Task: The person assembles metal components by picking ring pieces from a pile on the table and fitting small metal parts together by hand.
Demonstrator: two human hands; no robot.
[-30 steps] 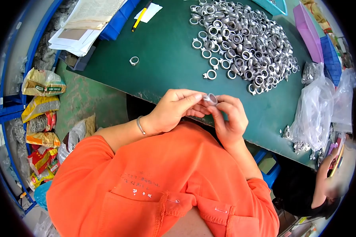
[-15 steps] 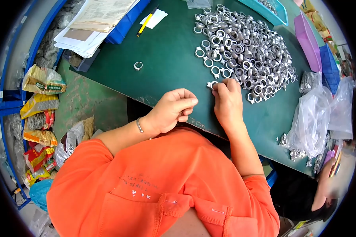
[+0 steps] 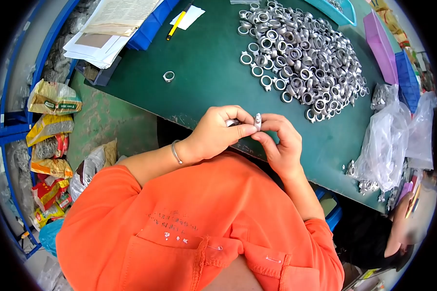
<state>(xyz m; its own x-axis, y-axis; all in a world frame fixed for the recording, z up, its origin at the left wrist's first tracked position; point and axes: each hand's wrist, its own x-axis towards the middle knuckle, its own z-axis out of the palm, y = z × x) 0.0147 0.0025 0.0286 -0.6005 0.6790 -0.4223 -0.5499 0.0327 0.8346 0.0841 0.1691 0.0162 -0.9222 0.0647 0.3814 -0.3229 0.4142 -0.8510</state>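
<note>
Near the table's front edge, my left hand (image 3: 223, 128) and my right hand (image 3: 280, 140) meet at their fingertips. Between them a small metal ring (image 3: 258, 122) stands on edge, pinched by both hands. Another metal ring (image 3: 233, 122) shows partly inside the curled fingers of my left hand. Beyond my hands lies a large pile of grey metal rings (image 3: 306, 60). One single ring (image 3: 168, 76) rests apart from the pile, to the left.
On the green table (image 3: 199, 63) are papers (image 3: 116, 24) over a blue bin, a yellow marker (image 3: 177, 24), a teal tray (image 3: 335, 12), a purple bin (image 3: 379, 46) and clear plastic bags (image 3: 386, 140). A co-worker's arm (image 3: 397, 228) shows at lower right.
My right hand went out to the near edge of the pile, took hold of a ring there and came back to my left hand. The ring that lay at that edge is gone.
</note>
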